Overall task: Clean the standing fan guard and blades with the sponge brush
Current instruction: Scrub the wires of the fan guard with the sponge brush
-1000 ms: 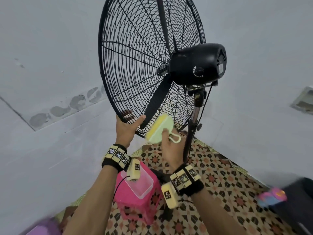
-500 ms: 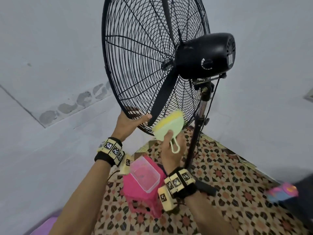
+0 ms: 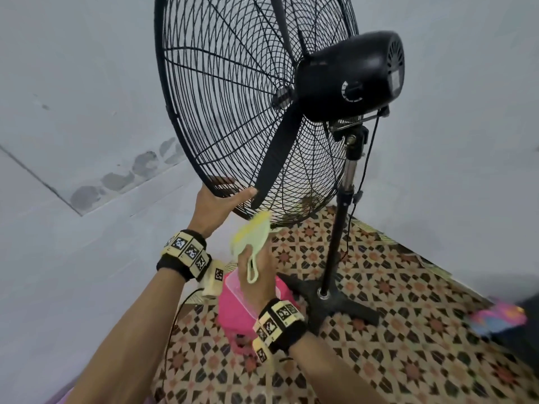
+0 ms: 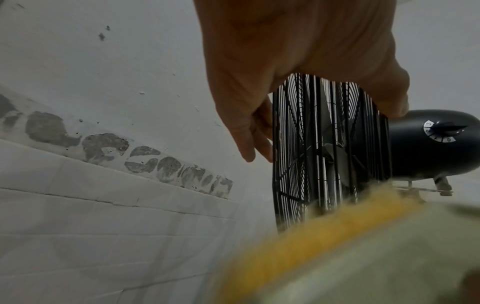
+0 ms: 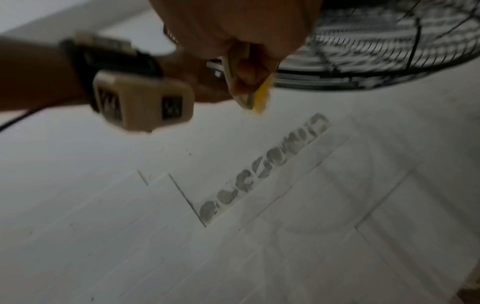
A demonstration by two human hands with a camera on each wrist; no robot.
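My left hand (image 3: pixel 217 204) gripped the fan guard's (image 3: pixel 204 112) bottom rim, thumb behind, fingers in front. My right hand (image 3: pixel 258 266) pinched the sponge brush (image 3: pixel 250 233) just under that rim, beside the pole (image 3: pixel 338 228), above the pink box (image 3: pixel 233 307).

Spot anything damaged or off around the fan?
Fan guard and blade look intact. Only oddity: a row of grey patches on the wall where paint or plaster seems scraped off.
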